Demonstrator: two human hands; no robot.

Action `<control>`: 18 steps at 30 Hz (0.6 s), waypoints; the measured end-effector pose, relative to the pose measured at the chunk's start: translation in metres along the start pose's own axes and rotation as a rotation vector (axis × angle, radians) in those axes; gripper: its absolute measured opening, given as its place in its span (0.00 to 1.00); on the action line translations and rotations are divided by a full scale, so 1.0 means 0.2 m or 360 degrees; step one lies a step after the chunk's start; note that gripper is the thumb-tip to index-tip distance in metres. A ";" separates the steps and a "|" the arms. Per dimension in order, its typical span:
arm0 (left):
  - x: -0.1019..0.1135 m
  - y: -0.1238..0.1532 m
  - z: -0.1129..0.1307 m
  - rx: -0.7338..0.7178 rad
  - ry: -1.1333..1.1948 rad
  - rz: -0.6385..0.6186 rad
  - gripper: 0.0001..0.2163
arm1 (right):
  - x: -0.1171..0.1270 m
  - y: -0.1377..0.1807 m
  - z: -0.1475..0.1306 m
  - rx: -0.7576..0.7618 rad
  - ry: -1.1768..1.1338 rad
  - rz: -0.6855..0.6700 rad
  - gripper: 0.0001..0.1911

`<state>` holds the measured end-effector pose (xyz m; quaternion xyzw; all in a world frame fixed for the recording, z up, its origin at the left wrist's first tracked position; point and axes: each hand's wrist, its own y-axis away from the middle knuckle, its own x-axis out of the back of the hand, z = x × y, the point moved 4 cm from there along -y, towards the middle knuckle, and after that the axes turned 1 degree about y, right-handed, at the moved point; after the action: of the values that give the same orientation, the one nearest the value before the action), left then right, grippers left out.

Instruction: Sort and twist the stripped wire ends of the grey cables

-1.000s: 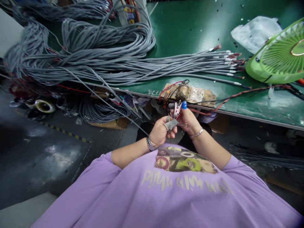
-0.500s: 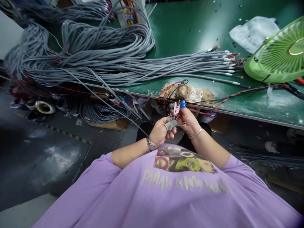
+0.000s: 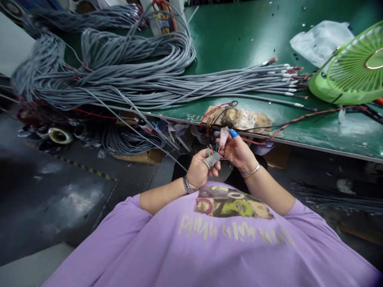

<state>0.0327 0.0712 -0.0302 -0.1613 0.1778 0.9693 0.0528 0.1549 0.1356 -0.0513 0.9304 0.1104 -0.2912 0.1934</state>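
Green worktop (image 3: 227, 36) spans the background. Just off its near edge, the left hand (image 3: 198, 169) pinches thin coloured wires (image 3: 217, 148); beside them, the right hand (image 3: 241, 154) pinches a pale pink clip (image 3: 224, 136). Grey cables (image 3: 167, 85) stretch along the surface's near edge, their ends close to a green fan (image 3: 332, 85).

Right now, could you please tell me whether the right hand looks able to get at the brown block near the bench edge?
Probably yes: the brown block lies just beyond the right hand with no large obstacle visible, though that hand's pinkish item and nearby cables could hinder grasping.
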 end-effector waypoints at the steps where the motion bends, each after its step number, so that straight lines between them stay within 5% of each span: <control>1: 0.00 0.00 0.00 -0.0016 0.0004 0.0018 0.20 | 0.01 0.00 0.00 0.0034 -0.0005 0.0021 0.22; 11: -0.01 -0.03 0.00 -0.0152 -0.0136 0.0025 0.19 | 0.01 0.00 0.01 0.0417 0.0128 0.0226 0.29; 18: 0.00 -0.05 -0.01 -0.0211 -0.0223 0.0023 0.17 | -0.04 -0.03 0.01 0.0153 -0.0173 0.0148 0.28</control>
<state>0.0342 0.0801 -0.0348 -0.0949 0.1103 0.9882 0.0473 0.1450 0.1382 -0.0497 0.9255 0.0421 -0.3371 0.1675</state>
